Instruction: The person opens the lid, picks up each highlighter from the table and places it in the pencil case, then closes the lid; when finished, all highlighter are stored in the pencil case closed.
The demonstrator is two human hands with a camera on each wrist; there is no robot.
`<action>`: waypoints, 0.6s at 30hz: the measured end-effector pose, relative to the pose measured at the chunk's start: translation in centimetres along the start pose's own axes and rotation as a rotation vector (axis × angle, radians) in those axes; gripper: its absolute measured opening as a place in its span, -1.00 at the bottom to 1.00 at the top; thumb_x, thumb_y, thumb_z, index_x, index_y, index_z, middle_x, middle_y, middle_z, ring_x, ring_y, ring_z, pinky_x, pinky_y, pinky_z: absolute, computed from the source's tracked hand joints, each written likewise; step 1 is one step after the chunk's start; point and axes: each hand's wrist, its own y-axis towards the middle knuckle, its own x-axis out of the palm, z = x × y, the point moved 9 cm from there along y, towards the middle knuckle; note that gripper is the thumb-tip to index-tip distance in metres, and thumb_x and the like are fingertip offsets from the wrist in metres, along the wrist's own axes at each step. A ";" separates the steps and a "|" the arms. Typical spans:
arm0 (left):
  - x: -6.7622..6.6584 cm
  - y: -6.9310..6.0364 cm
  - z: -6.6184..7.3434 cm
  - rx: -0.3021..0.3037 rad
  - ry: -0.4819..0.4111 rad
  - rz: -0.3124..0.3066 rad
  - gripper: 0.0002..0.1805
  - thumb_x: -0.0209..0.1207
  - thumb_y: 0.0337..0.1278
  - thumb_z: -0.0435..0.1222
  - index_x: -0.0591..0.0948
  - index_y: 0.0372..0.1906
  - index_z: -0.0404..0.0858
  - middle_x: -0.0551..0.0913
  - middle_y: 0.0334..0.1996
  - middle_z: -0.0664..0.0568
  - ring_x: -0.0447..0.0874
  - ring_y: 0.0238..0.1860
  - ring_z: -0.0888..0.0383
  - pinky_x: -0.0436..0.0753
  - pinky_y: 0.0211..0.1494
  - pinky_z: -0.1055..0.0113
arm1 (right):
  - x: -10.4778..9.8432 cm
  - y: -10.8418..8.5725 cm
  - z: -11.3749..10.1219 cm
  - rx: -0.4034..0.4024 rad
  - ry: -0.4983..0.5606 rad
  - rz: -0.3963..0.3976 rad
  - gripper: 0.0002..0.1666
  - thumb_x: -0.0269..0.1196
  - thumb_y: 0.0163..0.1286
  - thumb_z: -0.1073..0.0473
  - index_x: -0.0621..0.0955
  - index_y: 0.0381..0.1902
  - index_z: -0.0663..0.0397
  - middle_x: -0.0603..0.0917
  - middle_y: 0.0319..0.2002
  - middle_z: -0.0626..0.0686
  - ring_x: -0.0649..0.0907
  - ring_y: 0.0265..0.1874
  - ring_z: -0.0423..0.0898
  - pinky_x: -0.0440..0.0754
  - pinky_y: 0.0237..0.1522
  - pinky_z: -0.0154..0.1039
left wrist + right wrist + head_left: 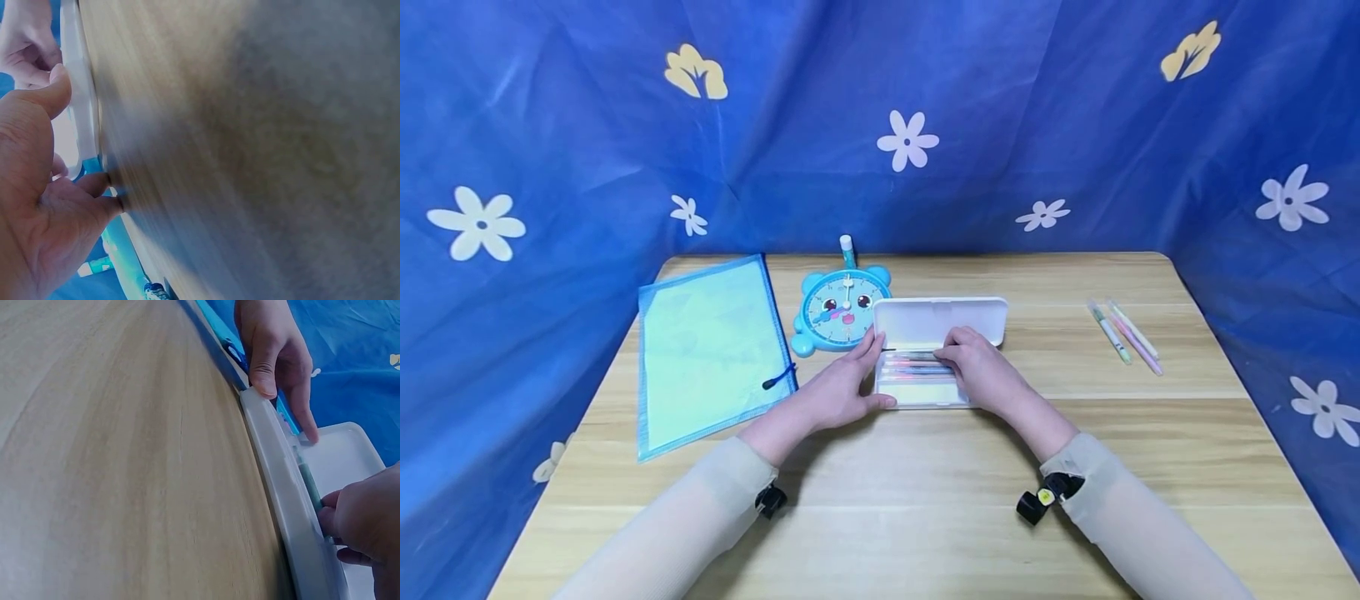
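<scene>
While the white case (917,323) between the hands is being gripped at its end by the left hand (841,387), a pen (310,486) is being pinched inside it by the right hand (988,371).

Gotta love this blue cartoon-face clock (837,315), with a white-capped stick (848,252) lying just behind it. A pale blue-edged pouch (711,350) sits left of it on the wood-grain table (925,517). Blue cloth (820,125) hangs behind, all white flowers (907,142) and yellow leafy shapes (685,68).
</scene>
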 end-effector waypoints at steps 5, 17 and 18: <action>0.1 0.0 -0.1 -0.009 -0.008 -0.003 0.23 0.39 0.29 0.18 -0.14 0.73 -0.16 -0.31 0.71 -0.02 -0.08 0.66 -0.10 0.11 0.64 0.06 | 0.0 0.1 0.0 0.016 -0.008 -0.004 -0.76 0.37 0.35 0.49 0.82 -0.06 0.28 0.66 -0.20 0.08 0.64 -0.12 0.05 0.66 0.06 -0.03; 0.1 0.0 0.0 -0.010 -0.004 -0.003 0.23 0.38 0.29 0.17 -0.15 0.73 -0.14 -0.31 0.71 0.00 -0.09 0.66 -0.10 0.11 0.64 0.06 | -0.8 -0.2 1.0 0.069 0.100 0.011 -0.83 0.35 0.41 0.47 0.81 -0.12 0.27 0.67 -0.24 0.04 0.65 -0.15 0.01 0.69 0.01 -0.07; 0.1 0.0 0.0 -0.010 -0.006 -0.003 0.23 0.39 0.29 0.17 -0.15 0.73 -0.14 -0.31 0.71 0.00 -0.09 0.66 -0.10 0.11 0.64 0.06 | -1.0 -0.3 1.2 0.073 0.116 0.016 -0.84 0.36 0.41 0.47 0.80 -0.12 0.27 0.68 -0.25 0.04 0.66 -0.15 0.01 0.69 0.00 -0.07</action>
